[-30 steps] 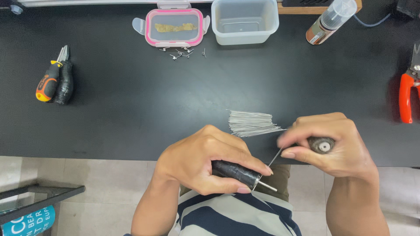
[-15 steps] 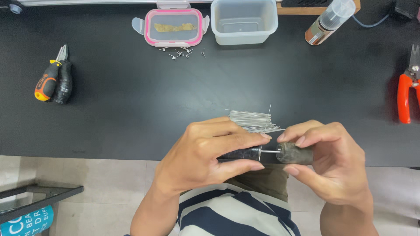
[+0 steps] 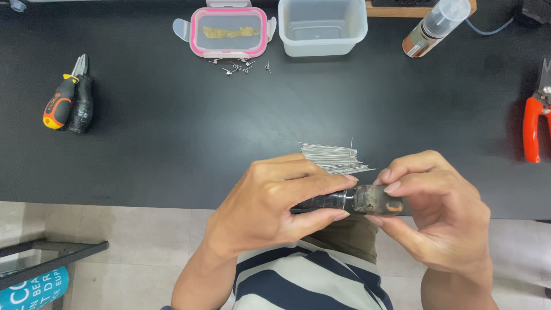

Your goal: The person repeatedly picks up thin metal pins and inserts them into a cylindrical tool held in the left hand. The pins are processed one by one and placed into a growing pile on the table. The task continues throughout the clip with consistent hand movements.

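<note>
Tool (image 3: 344,201), a dark stubby thing in two parts, lay level between both hands just off the near edge of the black table (image 3: 172,149). Left hand (image 3: 275,206) was curled round the handle part, thumb and fingers pressed together on it. Right hand (image 3: 436,212) pinched the thicker, worn cap end (image 3: 376,199) between thumb and fingertips; a bit of bright metal showed where the two parts met. One thin wire stood up just behind the joint, rising from a fanned bundle of wires (image 3: 333,158) on the table beyond the knuckles. Farther back sat a pink-rimmed lidded box (image 3: 228,31), with small metal bits (image 3: 238,66) scattered before it, and beside it a clear open tub (image 3: 322,26). A spray bottle (image 3: 436,26) lay to the right. Red-handled cutters (image 3: 534,123) rested at the right edge, orange-handled pliers (image 3: 60,103) far left.
</note>
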